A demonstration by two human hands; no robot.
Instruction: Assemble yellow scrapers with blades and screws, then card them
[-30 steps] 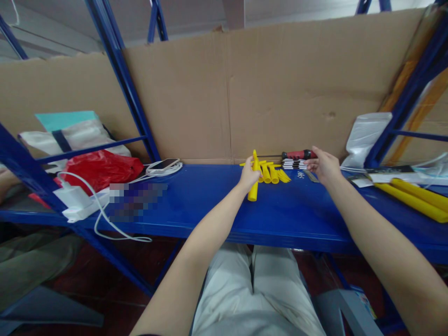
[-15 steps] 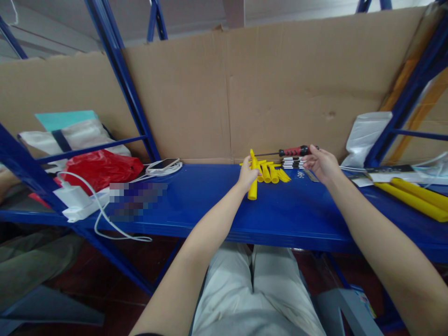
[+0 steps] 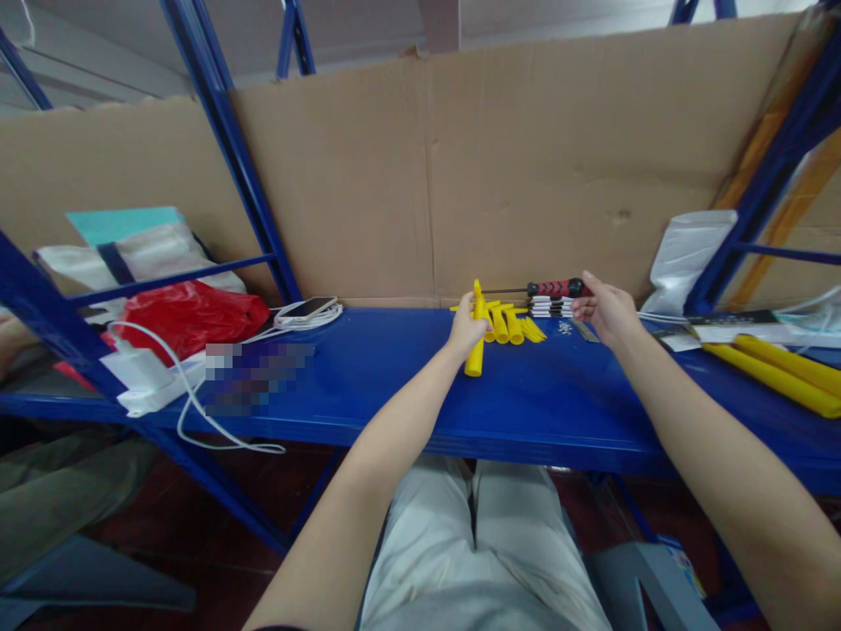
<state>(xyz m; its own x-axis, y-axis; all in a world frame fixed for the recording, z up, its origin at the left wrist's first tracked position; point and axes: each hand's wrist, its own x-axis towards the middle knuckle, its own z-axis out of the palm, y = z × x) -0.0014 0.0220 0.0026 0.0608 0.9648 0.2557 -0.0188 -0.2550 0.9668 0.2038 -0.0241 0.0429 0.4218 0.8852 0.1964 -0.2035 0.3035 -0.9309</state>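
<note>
My left hand is closed around a yellow plastic tube-shaped part, which stands tilted above the blue shelf. In my right hand the fingertips grip the handle end of a red-and-black screwdriver. Its thin shaft points left and its tip meets the upper section of the yellow part. Just behind my left hand lie several more yellow parts and small yellow pieces. Black-and-white strips are stacked below the screwdriver, with tiny metal pieces in front of them.
Long yellow tubes lie at the right, near a clear plastic bag. To the left are a phone on coiled cable, a white power strip and a red bag. A cardboard wall closes the back.
The screwdriver and my right hand have shifted very slightly to the right. The yellow part in my left hand has tipped a little the same way.
</note>
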